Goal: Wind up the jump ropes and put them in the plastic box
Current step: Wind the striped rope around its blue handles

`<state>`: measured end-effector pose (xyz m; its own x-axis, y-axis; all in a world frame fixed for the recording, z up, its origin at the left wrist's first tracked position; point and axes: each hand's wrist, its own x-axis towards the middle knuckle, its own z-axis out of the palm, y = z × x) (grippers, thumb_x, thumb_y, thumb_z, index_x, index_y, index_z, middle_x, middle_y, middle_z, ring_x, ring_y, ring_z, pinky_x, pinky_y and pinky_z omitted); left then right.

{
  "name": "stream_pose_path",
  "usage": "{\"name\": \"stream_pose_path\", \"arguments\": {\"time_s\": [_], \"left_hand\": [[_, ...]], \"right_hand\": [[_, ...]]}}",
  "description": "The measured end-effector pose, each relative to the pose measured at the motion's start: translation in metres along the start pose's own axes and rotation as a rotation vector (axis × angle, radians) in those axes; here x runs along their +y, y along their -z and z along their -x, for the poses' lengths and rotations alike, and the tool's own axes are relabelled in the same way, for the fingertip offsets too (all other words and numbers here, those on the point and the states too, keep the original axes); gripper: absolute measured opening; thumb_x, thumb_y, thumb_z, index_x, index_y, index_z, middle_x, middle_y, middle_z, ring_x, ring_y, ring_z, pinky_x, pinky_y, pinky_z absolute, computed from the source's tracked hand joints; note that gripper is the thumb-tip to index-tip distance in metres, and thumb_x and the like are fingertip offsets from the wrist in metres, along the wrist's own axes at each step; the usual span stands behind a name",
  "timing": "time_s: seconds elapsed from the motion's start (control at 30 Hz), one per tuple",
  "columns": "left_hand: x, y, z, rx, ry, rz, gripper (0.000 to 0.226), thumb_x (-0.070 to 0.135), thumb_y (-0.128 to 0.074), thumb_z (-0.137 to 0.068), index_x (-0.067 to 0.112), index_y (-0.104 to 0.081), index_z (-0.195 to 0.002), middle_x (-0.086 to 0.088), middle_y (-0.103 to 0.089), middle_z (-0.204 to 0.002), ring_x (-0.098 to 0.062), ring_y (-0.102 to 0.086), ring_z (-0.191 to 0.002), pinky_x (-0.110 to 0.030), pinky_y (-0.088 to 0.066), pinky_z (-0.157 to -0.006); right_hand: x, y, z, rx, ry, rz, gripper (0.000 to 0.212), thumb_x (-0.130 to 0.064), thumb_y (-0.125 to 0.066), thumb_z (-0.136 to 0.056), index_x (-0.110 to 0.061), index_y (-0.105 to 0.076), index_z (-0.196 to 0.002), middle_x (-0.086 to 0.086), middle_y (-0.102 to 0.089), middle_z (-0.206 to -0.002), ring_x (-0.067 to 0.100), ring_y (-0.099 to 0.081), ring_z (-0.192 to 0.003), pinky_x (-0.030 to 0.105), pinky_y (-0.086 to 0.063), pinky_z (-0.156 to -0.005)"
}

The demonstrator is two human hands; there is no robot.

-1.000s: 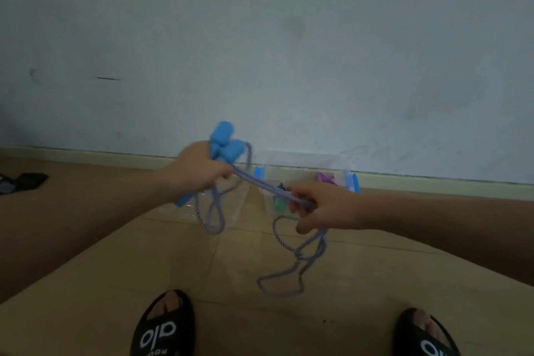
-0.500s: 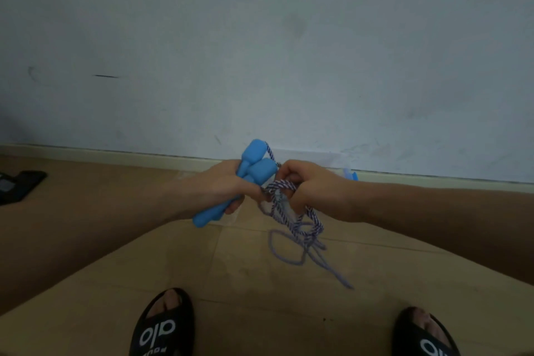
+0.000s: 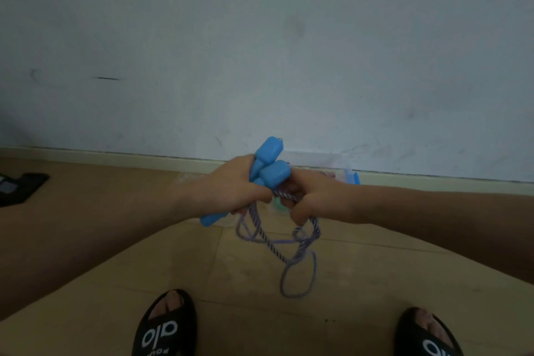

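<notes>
Right now the rope [image 3: 291,243] hangs from between the two hands, its purple-and-white twisted cord falling in several loose loops toward the floor [image 3: 231,283], the lowest loop dangling free below and a little to the right of the right hand [image 3: 315,196]. Its two blue handles [image 3: 264,166] lie side by side in the left hand [image 3: 231,191], long axes tilted from lower left to upper right, blocky ends up toward the wall [image 3: 260,52]. That hand's fingers curl round both handles. The right hand sits just beside it, nearly touching, fingers curled round a short stretch of cord close to where it leaves the handles.

So the slack lies below and to the right, nearer the right hand, which looks better placed to draw it up and lay turns across the handles. Winding seems only partly done; much cord hangs loose.

Behind the hands, against the skirting, a corner of the box [image 3: 351,178] shows, clear with a blue clip, mostly hidden. Two black sandals [image 3: 166,326] stand at the bottom edge.
</notes>
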<state>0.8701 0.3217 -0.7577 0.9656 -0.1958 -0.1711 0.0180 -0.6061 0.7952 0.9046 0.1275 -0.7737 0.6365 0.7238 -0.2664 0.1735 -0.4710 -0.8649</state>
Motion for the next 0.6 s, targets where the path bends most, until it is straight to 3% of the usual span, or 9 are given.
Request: {"name": "stream_pose_path", "arguments": {"time_s": [0.07, 0.13, 0.27, 0.37, 0.47, 0.6], "left_hand": [[-0.009, 0.012, -0.003, 0.077, 0.029, -0.066, 0.023, 0.009, -0.069, -0.079, 0.011, -0.053, -0.094, -0.006, -0.054, -0.064, -0.011, -0.048, -0.041, -0.026, -0.042, -0.041], [-0.020, 0.027, -0.006, 0.144, 0.077, -0.096, 0.021, 0.010, -0.069, -0.078, 0.013, -0.050, -0.087, -0.006, -0.052, -0.065, -0.011, -0.047, -0.042, -0.025, -0.041, -0.041], [-0.042, 0.057, -0.011, 0.286, 0.144, -0.175, 0.022, 0.012, -0.071, -0.078, 0.013, -0.051, -0.087, -0.006, -0.054, -0.066, -0.015, -0.049, -0.045, -0.027, -0.041, -0.044], [-0.055, 0.066, -0.012, 0.290, 0.172, -0.231, 0.022, 0.013, -0.070, -0.076, 0.013, -0.050, -0.084, -0.006, -0.053, -0.064, -0.017, -0.050, -0.046, -0.028, -0.041, -0.045], [-0.070, 0.070, -0.007, 0.293, 0.243, -0.293, 0.024, 0.015, -0.070, -0.077, 0.012, -0.049, -0.087, -0.007, -0.056, -0.067, -0.017, -0.052, -0.048, -0.027, -0.041, -0.044], [-0.084, 0.082, 0.001, 0.326, 0.330, -0.337, 0.026, 0.015, -0.071, -0.076, 0.008, -0.050, -0.090, -0.009, -0.057, -0.066, -0.019, -0.052, -0.047, -0.027, -0.041, -0.045]], "right_hand": [[0.004, 0.004, 0.003, -0.044, -0.022, 0.169, 0.034, -0.011, -0.070, -0.064, -0.023, -0.058, -0.094, -0.005, -0.055, -0.076, 0.010, -0.052, -0.068, 0.030, -0.044, -0.066], [0.006, 0.007, 0.004, -0.019, -0.034, 0.276, 0.026, -0.017, -0.074, -0.071, -0.026, -0.058, -0.090, -0.011, -0.053, -0.071, 0.007, -0.052, -0.065, 0.027, -0.044, -0.064], [0.016, 0.017, 0.001, 0.050, -0.063, 0.477, 0.012, -0.026, -0.067, -0.082, -0.021, -0.058, -0.087, -0.006, -0.056, -0.075, 0.011, -0.055, -0.069, 0.027, -0.045, -0.063], [0.022, 0.018, -0.001, 0.064, -0.083, 0.539, 0.012, -0.029, -0.052, -0.094, -0.020, -0.060, -0.094, -0.003, -0.060, -0.078, 0.013, -0.059, -0.072, 0.032, -0.048, -0.069], [0.027, 0.012, 0.002, 0.016, -0.142, 0.671, 0.018, -0.024, -0.048, -0.097, -0.012, -0.062, -0.098, -0.007, -0.055, -0.073, 0.010, -0.054, -0.067, 0.026, -0.043, -0.066], [0.044, 0.015, 0.016, -0.011, -0.247, 0.664, 0.009, -0.024, -0.049, -0.098, -0.020, -0.056, -0.096, -0.008, -0.054, -0.072, 0.007, -0.055, -0.062, 0.018, -0.043, -0.057]]}}
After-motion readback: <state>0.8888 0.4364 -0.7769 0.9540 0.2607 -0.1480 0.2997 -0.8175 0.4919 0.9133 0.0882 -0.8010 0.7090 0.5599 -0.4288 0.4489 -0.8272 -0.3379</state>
